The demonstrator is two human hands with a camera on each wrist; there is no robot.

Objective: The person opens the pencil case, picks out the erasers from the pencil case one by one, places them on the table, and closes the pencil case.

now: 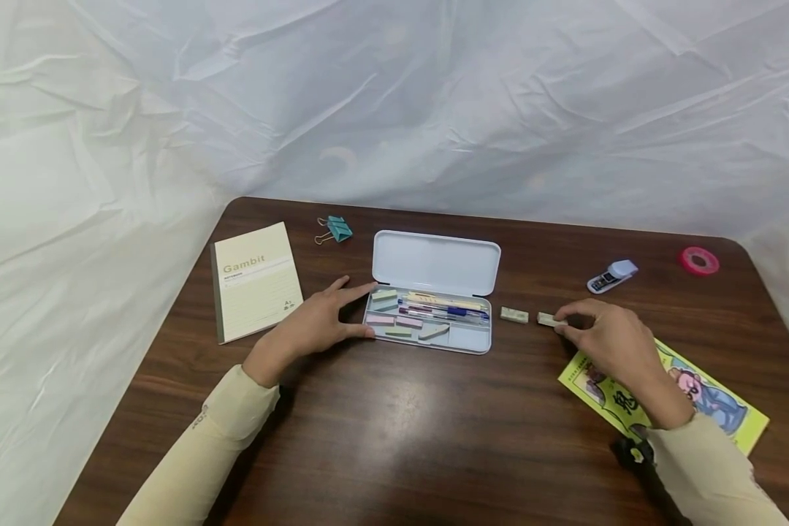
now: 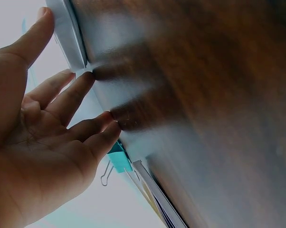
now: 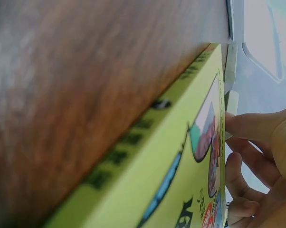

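An open white pencil case lies on the table with pens and several small pastel blocks in its compartments. My left hand rests at its left side, thumb near the front corner and a finger by the hinge; the left wrist view shows these fingers fairly straight. To the right of the case, my right hand pinches a pale eraser between thumb and index finger, low over the tabletop. Another pale eraser sits between it and the case.
A yellow comic book lies under the right forearm. A cream notebook is at left, a teal binder clip behind it. A small pale-lidded item and a red tape roll stand back right. White sheeting hangs behind the table.
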